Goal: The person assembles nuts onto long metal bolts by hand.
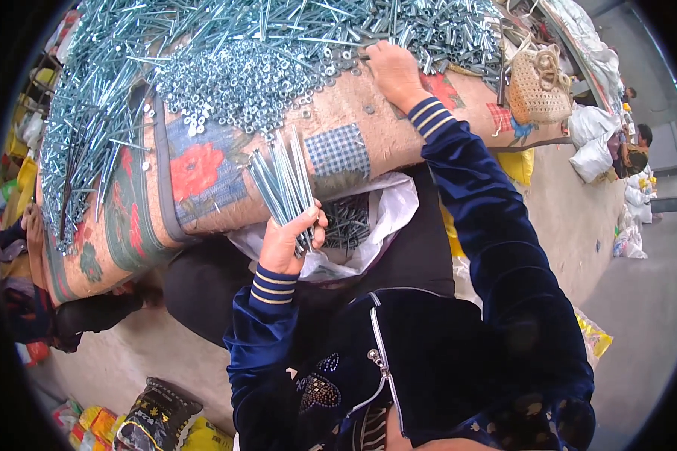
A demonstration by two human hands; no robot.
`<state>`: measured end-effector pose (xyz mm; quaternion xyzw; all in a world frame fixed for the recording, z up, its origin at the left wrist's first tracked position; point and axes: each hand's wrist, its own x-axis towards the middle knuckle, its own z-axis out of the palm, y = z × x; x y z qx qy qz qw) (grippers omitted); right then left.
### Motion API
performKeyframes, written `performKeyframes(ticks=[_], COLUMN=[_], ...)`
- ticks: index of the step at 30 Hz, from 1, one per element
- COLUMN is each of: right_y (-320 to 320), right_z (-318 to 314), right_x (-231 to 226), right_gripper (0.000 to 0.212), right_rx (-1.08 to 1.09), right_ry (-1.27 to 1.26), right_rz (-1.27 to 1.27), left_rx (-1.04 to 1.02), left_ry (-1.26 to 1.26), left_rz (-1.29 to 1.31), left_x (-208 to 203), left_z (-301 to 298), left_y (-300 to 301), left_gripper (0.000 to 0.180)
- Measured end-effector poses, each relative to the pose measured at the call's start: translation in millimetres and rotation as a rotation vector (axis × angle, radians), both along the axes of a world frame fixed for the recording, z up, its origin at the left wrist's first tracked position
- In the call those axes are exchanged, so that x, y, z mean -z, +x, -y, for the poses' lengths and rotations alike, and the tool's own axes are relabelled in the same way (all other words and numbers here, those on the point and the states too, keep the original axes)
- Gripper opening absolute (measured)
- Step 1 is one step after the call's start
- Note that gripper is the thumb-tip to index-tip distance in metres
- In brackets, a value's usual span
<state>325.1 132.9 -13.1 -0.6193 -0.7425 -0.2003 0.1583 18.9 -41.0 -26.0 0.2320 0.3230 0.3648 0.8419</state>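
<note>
My left hand (289, 239) is wrapped around a bundle of long, thin metal bolts (278, 180), which fan upward above the lap. My right hand (393, 71) reaches to the table, its fingers curled down at the edge of the heaps; whatever they pinch is hidden. Just left of it spreads a heap of small nuts (233, 83). Short metal sleeves (436, 30) lie beyond it to the right. A white plastic sack (395, 207) stands open at my lap, holding dark metal pieces (347, 223).
Patchwork cloth (338, 113) covers the table, with long metal rods (105, 98) piled along its left and far side. At the right end sits a woven beige bag (540, 86). Another person's hand (34, 225) rests at the left edge. Filled sacks (158, 413) stand on the floor.
</note>
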Motion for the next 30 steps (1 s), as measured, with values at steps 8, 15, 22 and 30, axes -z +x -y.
performKeyframes(ticks=[8, 15, 22, 30], right_y=[26.8, -40.1, -64.5, -52.6], right_z=[41.6, 87.0, 113.3, 117.2], right_x=[-13.1, -51.4, -56.4, -58.4], right_gripper=[0.012, 0.019, 0.02, 0.033], right_rx=[-0.204, -0.434, -0.628, -0.651], right_ry=[0.329, -0.498, -0.847, -0.75], right_rz=[-0.021, -1.088, -1.079, -1.195], left_rx=[0.054, 0.177, 0.295, 0.344], left_ry=[0.069, 0.113, 0.152, 0.214], left_rz=[-0.059, -0.097, -0.093, -0.134], left_x=[3.7, -4.3, -10.3, -14.9], left_z=[1.0, 4.4, 6.7, 7.0], left_y=[-4.0, -10.0, -15.1, -21.1], left_gripper=[0.022, 0.023, 0.024, 0.024])
